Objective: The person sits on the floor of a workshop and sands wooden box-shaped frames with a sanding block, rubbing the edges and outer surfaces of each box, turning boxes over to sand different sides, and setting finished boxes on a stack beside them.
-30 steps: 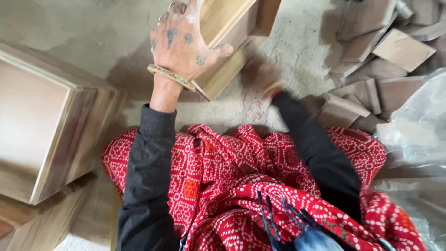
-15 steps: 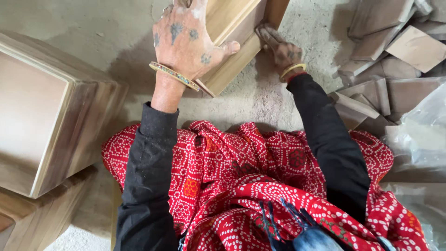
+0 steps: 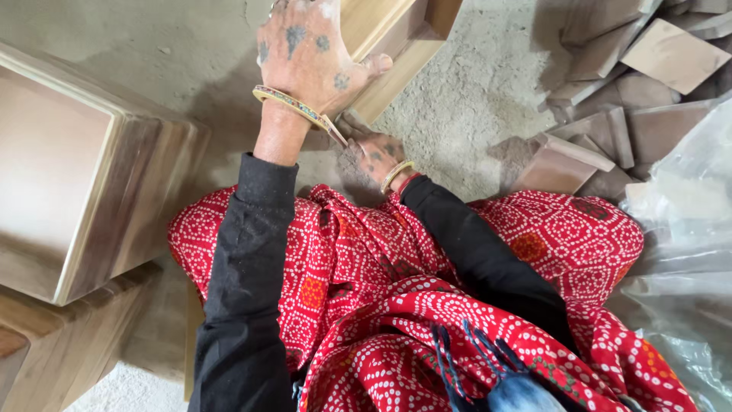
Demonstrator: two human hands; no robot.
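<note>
My left hand [image 3: 313, 53] reaches forward at the top of the view and grips a light wooden frame piece [image 3: 400, 34], palm pressed on its face and thumb hooked over its edge. A bangle circles that wrist. My right hand [image 3: 372, 156], dusty and also wearing a bangle, sits lower, just beyond my lap, at the near end of the same wooden piece. Its fingertips are hidden beneath my left wrist, so whether it holds anything is unclear. Both arms are in black sleeves over a red dotted cloth [image 3: 396, 290] on my lap.
Two large wooden boxes stand at the left, one [image 3: 84, 175] above the other [image 3: 53, 343]. A heap of small wooden blocks [image 3: 610, 114] lies at the upper right, and a clear plastic bag [image 3: 686, 252] is at the right edge. The dusty concrete floor [image 3: 473, 99] lies between them.
My right hand has slid from the far right edge of the wooden piece down toward my lap. My left hand has kept its grip, shifting only slightly.
</note>
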